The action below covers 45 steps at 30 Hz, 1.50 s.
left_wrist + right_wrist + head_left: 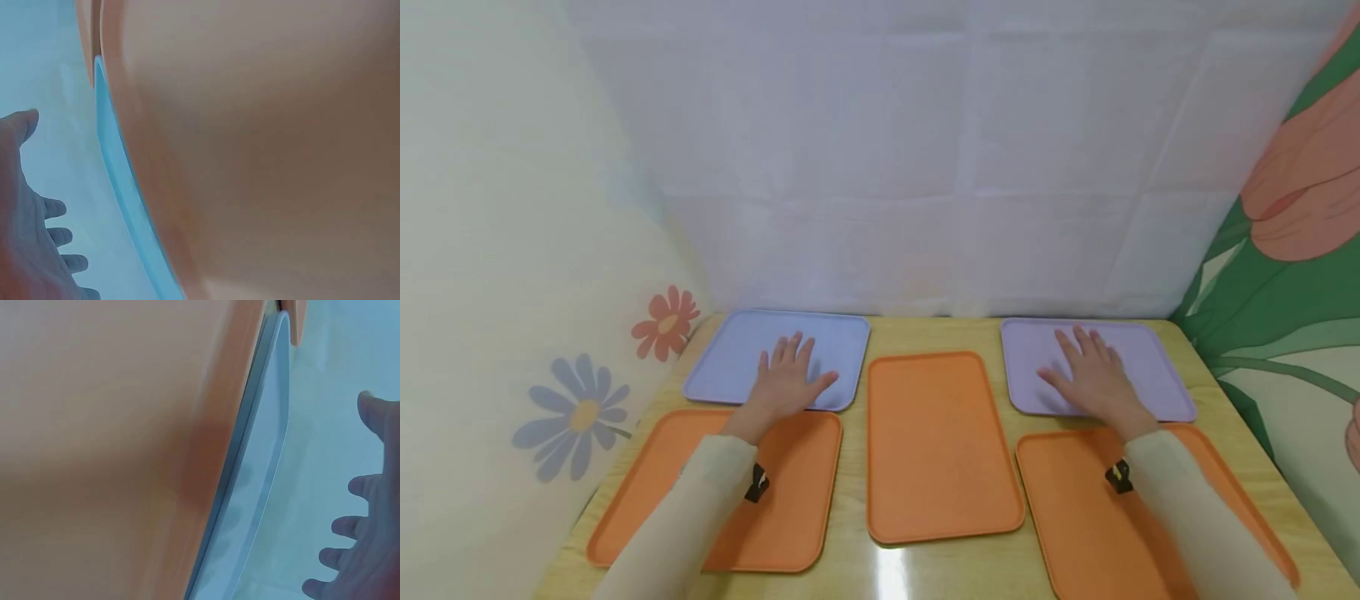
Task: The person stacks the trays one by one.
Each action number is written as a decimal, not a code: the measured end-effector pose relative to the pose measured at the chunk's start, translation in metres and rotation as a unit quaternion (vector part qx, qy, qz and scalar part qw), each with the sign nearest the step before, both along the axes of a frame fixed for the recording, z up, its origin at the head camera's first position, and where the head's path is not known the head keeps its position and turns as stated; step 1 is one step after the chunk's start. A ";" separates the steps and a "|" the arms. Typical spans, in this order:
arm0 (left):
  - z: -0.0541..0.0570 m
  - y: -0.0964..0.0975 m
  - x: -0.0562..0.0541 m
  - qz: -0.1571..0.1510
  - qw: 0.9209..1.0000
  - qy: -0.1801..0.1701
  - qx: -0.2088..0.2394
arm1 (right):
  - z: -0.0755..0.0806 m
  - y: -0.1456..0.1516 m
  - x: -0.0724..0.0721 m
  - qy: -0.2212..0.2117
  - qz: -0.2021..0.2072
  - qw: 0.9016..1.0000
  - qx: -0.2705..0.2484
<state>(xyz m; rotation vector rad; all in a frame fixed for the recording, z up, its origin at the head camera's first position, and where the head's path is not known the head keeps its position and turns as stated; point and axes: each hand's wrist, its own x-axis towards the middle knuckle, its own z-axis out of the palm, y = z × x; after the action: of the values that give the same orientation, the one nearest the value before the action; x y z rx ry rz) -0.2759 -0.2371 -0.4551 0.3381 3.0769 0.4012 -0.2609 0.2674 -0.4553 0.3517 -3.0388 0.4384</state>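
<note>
My left hand [784, 385] hovers over the light blue tray [722, 367] at the back left, fingers spread and nothing in it. Over the lilac tray [1153, 383] at the back right, my right hand [1093, 379] is held with its fingers spread too, also with nothing in it. In the left wrist view the left hand [31, 231] stands apart from the blue tray's edge [125, 181]. The right wrist view likewise has a gap between the right hand [362, 531] and the tray [250, 481] beneath.
Orange trays lie at the front left [790, 500], in the middle [936, 450] and at the front right [1075, 517] of the wooden table [850, 575]. A white cloth [910, 167] hangs behind; flower-patterned panels [583, 412] flank both sides.
</note>
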 end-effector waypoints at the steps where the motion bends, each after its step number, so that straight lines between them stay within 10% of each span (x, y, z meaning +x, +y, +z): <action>1: 0.001 0.002 0.000 -0.003 1.000 0.003 0.003 | -0.001 -0.002 0.000 0.006 0.002 1.000 -0.003; 8: 0.005 0.018 0.005 -0.012 1.000 0.014 0.017 | -0.003 -0.017 0.001 0.024 0.018 0.999 -0.044; 22: 0.009 0.044 0.017 -0.012 0.991 -0.086 0.100 | -0.005 -0.047 -0.005 0.004 0.030 0.990 -0.135; 45: 0.004 0.078 0.064 -0.029 0.982 -0.156 0.105 | -0.020 -0.077 -0.018 -0.032 0.125 0.983 -0.133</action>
<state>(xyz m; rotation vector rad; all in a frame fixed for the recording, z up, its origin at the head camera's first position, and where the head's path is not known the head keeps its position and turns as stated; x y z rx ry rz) -0.2123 -0.1590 -0.4509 0.3308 2.7191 0.7054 -0.2793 0.1908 -0.4749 0.7159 -2.9501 0.8742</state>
